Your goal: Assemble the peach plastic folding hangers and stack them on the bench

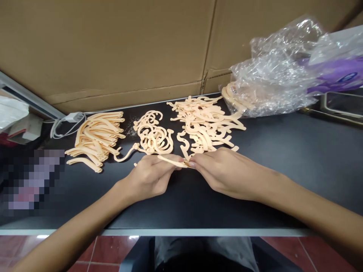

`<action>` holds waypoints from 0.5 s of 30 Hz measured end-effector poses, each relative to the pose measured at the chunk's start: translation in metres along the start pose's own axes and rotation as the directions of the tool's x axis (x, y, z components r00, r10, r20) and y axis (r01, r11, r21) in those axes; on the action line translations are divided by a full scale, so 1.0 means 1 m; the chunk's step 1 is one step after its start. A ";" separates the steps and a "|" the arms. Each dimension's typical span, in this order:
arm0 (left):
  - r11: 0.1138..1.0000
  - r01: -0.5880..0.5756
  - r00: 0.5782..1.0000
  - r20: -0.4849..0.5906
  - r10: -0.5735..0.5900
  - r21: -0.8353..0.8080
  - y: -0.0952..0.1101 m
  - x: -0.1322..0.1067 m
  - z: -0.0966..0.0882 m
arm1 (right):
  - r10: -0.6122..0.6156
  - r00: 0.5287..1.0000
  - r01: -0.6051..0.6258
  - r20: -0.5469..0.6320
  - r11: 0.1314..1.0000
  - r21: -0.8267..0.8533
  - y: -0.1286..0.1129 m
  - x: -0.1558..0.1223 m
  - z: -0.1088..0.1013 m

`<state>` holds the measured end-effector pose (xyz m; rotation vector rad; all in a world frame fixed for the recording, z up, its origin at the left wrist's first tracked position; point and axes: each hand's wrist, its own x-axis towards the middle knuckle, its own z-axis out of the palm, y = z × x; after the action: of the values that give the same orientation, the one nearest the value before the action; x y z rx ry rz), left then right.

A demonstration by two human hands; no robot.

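Observation:
My left hand point(154, 173) and my right hand point(224, 172) meet at the middle of the black table, fingers pinched together. Between them is a thin cream-coloured strip point(171, 161), its free end pointing left over my left hand. Both hands appear closed on it; the fingertips partly hide its right end. Just beyond my hands lies a heap of wavy cream pieces point(204, 124). Left of that is a smaller pile of curled, hook-like pieces point(155, 138). Farther left, long gently bent cream pieces point(99, 132) are stacked side by side.
A clear plastic bag point(278, 75) with more cream pieces stands at the back right, beside a purple package point(337, 75) and a phone-like frame point(343, 104). A white cable point(66, 126) lies at the left. Cardboard point(113, 49) walls the back; the table's front edge point(198, 232) is near me.

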<state>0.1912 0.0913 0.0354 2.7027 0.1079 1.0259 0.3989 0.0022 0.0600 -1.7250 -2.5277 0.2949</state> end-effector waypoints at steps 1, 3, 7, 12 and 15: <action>1.000 -0.007 1.000 0.010 0.007 -0.003 0.001 0.000 -0.001 | -0.007 1.000 0.007 0.014 1.000 -0.009 0.000 0.000 -0.001; 1.000 -0.021 0.999 0.030 0.021 -0.013 0.001 0.000 -0.003 | -0.024 0.999 0.025 0.048 0.999 -0.022 -0.001 -0.001 -0.003; 0.999 -0.044 0.994 0.099 0.044 0.005 0.000 -0.002 -0.006 | -0.050 0.995 0.051 0.087 0.999 -0.018 -0.002 -0.001 -0.007; 0.999 -0.042 0.991 0.127 0.040 0.018 0.001 -0.003 -0.005 | -0.083 0.994 0.084 0.070 0.996 -0.009 -0.002 -0.001 -0.007; 0.999 -0.046 0.993 0.113 0.043 0.021 0.001 -0.002 -0.004 | -0.089 0.995 0.087 0.051 0.995 0.041 -0.001 -0.001 -0.007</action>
<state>0.1868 0.0906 0.0377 2.7891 0.0397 0.8866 0.3996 0.0021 0.0667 -1.6074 -2.6078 0.3860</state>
